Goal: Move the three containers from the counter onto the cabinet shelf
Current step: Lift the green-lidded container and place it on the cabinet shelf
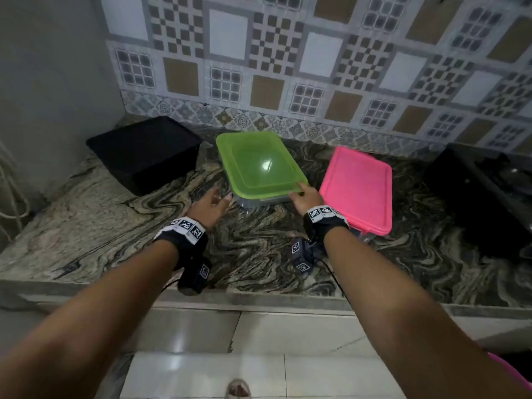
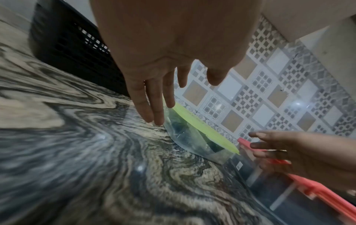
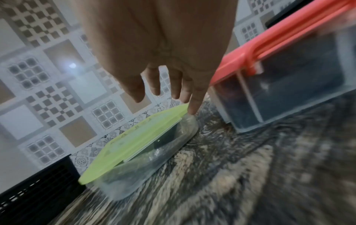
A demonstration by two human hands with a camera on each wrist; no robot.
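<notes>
Three containers sit on the marble counter point(image 1: 259, 254): a black crate point(image 1: 144, 152) at the left, a clear box with a green lid point(image 1: 259, 164) in the middle, and a clear box with a pink lid point(image 1: 357, 188) at the right. My left hand point(image 1: 214, 201) reaches with straight fingers toward the green-lidded box's point(image 2: 194, 137) near left corner. My right hand point(image 1: 305, 194) has its straight fingers point(image 3: 194, 105) at the box's point(image 3: 146, 146) near right corner, by the lid edge. Neither hand grips anything.
A patterned tile wall point(image 1: 316, 67) rises right behind the containers. A dark sink or appliance point(image 1: 489, 197) sits at the far right of the counter. The counter's front edge point(image 1: 259, 300) runs below my wrists, with white floor tiles beneath.
</notes>
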